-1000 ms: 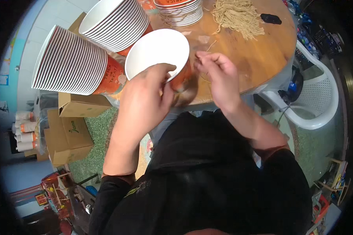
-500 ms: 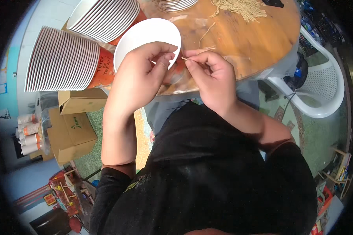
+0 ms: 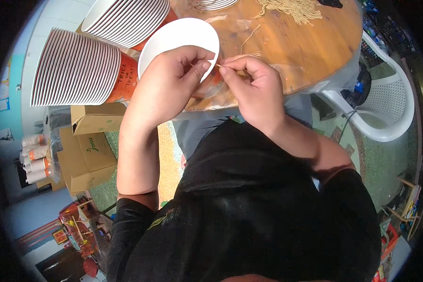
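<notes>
A white-lined paper bucket (image 3: pixel 174 40) tilts toward me at the near side of the table, its opening up. My left hand (image 3: pixel 169 82) reaches over this opening, thumb and fingers curled closed near the right rim. A bit of thin tan cord (image 3: pixel 219 66) shows at the rim, and a tan sliver appears under the left fingers. Just outside the rim, my right hand (image 3: pixel 256 91) pinches the cord's end between thumb and forefinger. The bucket's lower outside is mostly hidden behind my hands.
Two nested stacks of orange-and-white buckets (image 3: pixel 75 68) lie on the left of the round wooden table (image 3: pixel 305 56). Cut tan cords (image 3: pixel 291 8) are heaped at the far side. A white plastic chair (image 3: pixel 385 94) stands right; cardboard boxes (image 3: pixel 91 157) sit lower left.
My right fingertips have shifted slightly left and down to the rim, with less cord showing beyond them. The left hand stays at the bucket. The whole view has moved slightly.
</notes>
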